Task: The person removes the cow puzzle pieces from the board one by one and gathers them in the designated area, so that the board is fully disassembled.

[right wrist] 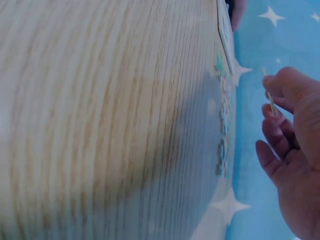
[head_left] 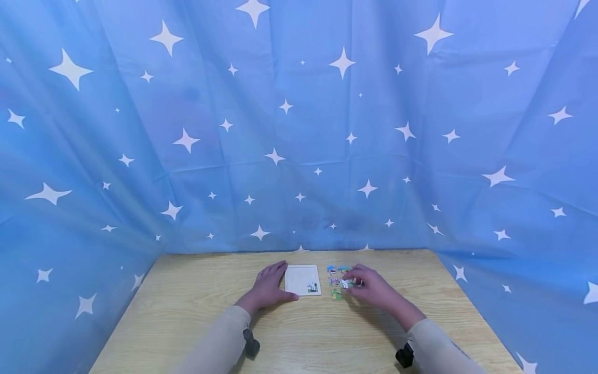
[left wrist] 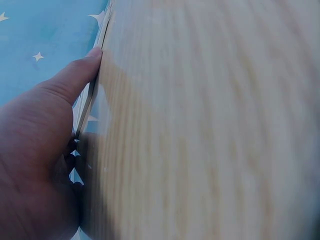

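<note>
A square, light wooden puzzle tray lies on the table, one printed puzzle piece in its lower right corner. My left hand rests at the tray's left side, fingers along the upper left edge and thumb by the near edge. In the left wrist view the straight thumb touches the tray's rim; the other fingers are mostly hidden. My right hand pinches a thin puzzle piece between thumb and fingers, held above the table. Beside the tray lie several colourful loose pieces, some partly covered by that hand.
The wooden table extends on both sides and toward me. Behind and beside it hangs a blue curtain with white stars. Dark wrist devices sit on both sleeves.
</note>
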Motion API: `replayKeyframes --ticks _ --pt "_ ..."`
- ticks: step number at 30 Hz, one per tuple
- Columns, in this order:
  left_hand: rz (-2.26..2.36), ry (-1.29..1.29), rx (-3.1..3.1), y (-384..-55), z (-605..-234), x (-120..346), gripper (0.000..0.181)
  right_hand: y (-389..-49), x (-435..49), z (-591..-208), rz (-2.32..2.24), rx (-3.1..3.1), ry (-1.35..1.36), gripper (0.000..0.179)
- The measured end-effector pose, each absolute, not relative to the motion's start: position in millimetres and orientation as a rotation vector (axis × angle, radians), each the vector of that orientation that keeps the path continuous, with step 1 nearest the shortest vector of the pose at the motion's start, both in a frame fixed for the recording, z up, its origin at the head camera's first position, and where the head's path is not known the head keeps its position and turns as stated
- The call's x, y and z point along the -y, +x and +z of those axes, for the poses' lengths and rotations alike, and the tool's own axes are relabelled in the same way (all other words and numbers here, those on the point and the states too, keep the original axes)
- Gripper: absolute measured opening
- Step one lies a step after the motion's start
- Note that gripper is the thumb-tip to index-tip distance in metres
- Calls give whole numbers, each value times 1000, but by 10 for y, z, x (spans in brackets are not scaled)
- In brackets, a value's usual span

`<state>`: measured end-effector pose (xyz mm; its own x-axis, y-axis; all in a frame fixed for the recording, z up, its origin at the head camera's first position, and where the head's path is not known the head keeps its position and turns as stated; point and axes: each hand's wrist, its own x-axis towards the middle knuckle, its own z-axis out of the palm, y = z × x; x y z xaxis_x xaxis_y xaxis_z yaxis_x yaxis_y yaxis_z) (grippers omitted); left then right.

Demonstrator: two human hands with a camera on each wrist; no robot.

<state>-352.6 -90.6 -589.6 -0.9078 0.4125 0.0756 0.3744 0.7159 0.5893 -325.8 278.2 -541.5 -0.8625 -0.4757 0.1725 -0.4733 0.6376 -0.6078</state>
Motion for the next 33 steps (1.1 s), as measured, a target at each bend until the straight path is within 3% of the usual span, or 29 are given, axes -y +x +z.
replayKeyframes --ticks 25,33 --pt "955 657 -2854 -3522 -5921 913 114 -3230 -2898 -5541 -1064 -2803 -810 27" --pt "947 652 -2860 -3521 -5914 907 115 -3228 -2886 -5592 -1027 -2815 -683 29"
